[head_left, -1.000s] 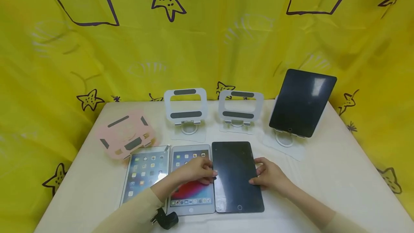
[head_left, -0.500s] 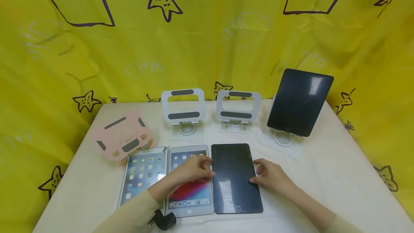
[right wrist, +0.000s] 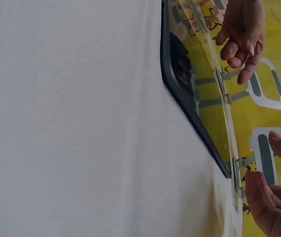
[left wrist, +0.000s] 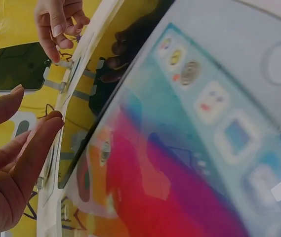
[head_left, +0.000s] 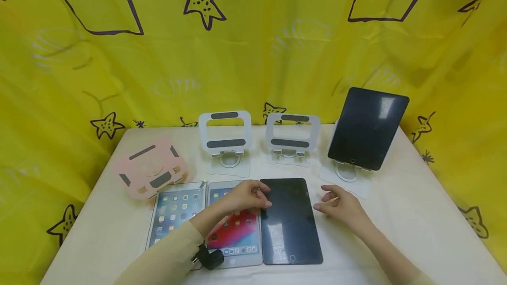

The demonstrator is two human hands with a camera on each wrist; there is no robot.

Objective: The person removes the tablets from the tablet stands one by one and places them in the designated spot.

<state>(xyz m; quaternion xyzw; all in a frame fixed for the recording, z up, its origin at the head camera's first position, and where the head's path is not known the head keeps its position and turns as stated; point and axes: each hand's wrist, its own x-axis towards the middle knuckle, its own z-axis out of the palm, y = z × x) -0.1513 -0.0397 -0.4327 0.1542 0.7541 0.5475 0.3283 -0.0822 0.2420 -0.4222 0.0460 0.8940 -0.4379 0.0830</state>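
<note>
A black tablet (head_left: 292, 228) lies flat on the table, its screen dark. Above its upper left edge hovers my left hand (head_left: 248, 196), thumb and fingers loosely bent with nothing between them. To the tablet's right, raised off the table, is my right hand (head_left: 341, 206), its thumb and fingers spread apart and holding nothing. Beside the black tablet lies a white tablet (head_left: 233, 232) with a lit home screen, partly covered by my left forearm. Another white tablet (head_left: 174, 208) with a lit screen lies left of that one. In the left wrist view the lit tablet (left wrist: 180, 163) fills the foreground.
Behind the row stand two white tablet stands, a left one (head_left: 225, 143) and a middle one (head_left: 291, 143). At the right, a black tablet (head_left: 368, 129) leans on a third stand. A pink stand (head_left: 152, 166) is at the left. A yellow curtain (head_left: 253, 56) hangs behind the table.
Both hands have risen off the black tablet's sides; the right has moved outward to the right, the left slightly up over its edge. The tablets have stayed in place.
</note>
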